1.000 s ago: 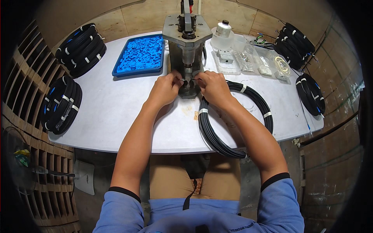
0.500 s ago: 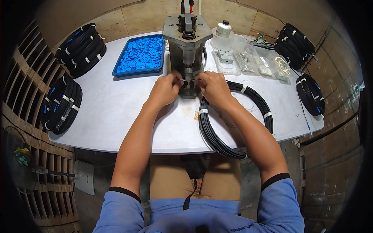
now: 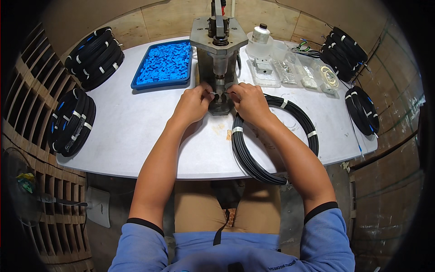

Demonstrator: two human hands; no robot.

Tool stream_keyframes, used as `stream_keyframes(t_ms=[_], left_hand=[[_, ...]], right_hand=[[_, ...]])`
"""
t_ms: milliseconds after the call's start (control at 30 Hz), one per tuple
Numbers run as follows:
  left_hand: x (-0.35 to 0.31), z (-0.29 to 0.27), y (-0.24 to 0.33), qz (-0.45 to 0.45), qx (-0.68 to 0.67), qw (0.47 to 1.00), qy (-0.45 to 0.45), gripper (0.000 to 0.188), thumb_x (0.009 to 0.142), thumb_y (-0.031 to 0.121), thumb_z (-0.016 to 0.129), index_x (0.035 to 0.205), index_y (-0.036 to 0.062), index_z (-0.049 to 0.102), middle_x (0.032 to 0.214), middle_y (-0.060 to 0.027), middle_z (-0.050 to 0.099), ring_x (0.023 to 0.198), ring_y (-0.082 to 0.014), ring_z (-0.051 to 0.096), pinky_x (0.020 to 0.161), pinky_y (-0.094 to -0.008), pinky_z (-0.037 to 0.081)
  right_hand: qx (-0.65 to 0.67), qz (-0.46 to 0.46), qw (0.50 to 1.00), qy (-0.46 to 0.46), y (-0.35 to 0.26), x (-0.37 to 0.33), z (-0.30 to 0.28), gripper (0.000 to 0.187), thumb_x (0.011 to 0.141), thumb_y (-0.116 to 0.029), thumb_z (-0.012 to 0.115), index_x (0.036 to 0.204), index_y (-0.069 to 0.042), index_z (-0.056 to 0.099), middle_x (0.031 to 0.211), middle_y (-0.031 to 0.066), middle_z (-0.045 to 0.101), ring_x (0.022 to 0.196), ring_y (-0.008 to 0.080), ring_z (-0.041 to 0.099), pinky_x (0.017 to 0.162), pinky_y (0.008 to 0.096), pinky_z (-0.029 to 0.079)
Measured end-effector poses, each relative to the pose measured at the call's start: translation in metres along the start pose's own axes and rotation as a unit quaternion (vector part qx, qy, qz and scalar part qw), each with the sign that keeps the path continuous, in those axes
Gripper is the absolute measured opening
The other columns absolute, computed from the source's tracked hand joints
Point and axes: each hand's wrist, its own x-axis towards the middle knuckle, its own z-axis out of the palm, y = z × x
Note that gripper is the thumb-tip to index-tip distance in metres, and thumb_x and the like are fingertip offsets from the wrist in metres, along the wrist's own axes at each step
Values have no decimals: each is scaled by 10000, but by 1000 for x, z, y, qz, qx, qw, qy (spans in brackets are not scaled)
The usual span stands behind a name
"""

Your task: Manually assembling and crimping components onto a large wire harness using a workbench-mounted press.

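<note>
A metal bench press stands at the back middle of the white table. Both my hands meet at its lower jaw, one on each side. My left hand is pinched on a small, light-coloured piece at the jaw, too small to name. With fingers also pinched, my right hand holds the end of a thin black cable against the jaw's right side. Beneath my right forearm lies a coil of black cable, bound with white tape. My fingers partly hide the spot where the two ends meet.
A blue tray of small blue plastic parts sits left of the press. More taped cable coils stand at the left edge, with others on the right. Clear boxes of small parts and a white bottle stand back right.
</note>
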Motion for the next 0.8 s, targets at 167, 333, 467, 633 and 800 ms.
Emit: stream_keyframes(t_ms=[167, 333, 467, 633, 800], left_hand=[[0, 0, 0, 3, -13, 1000, -3, 162, 964, 31, 623, 1112, -19, 667, 983, -176, 786, 924, -294, 781, 849, -383, 588], [1, 0, -1, 2, -1, 1000, -3, 164, 967, 40, 629, 1115, -18, 670, 973, -173, 785, 913, -294, 781, 845, -383, 588], [0, -1, 0, 5, 4, 1000, -3, 162, 968, 39, 629, 1114, -20, 669, 972, -173, 785, 909, -290, 782, 839, -382, 588], [0, -1, 1, 0, 15, 1000, -2, 160, 966, 45, 632, 1109, -14, 676, 974, -176, 785, 905, -291, 781, 838, -382, 588], [0, -1, 1, 6, 7, 1000, -1, 162, 966, 48, 632, 1110, -11, 680, 972, -175, 784, 908, -294, 780, 841, -384, 586]], right_hand=[[-5, 4, 1000, -7, 1, 1, 1, 119, 917, -140, 704, 1022, -124, 758, 910, 100, 745, 901, 328, 710, 825, 474, 500], [2, 3, 1000, -4, 0, 1, 0, 143, 899, -118, 696, 1025, -127, 762, 914, 97, 745, 901, 323, 711, 826, 477, 502], [6, 1, 1000, -3, 0, 0, -1, 151, 892, -111, 691, 1024, -127, 762, 918, 94, 746, 902, 320, 712, 825, 476, 503], [1, 1, 1000, -2, 0, 0, 0, 139, 899, -122, 698, 1022, -124, 762, 917, 95, 746, 899, 319, 715, 819, 475, 506], [7, 1, 1000, -8, 1, 1, -1, 138, 907, -119, 704, 1037, -122, 753, 926, 100, 730, 915, 327, 701, 815, 476, 494]])
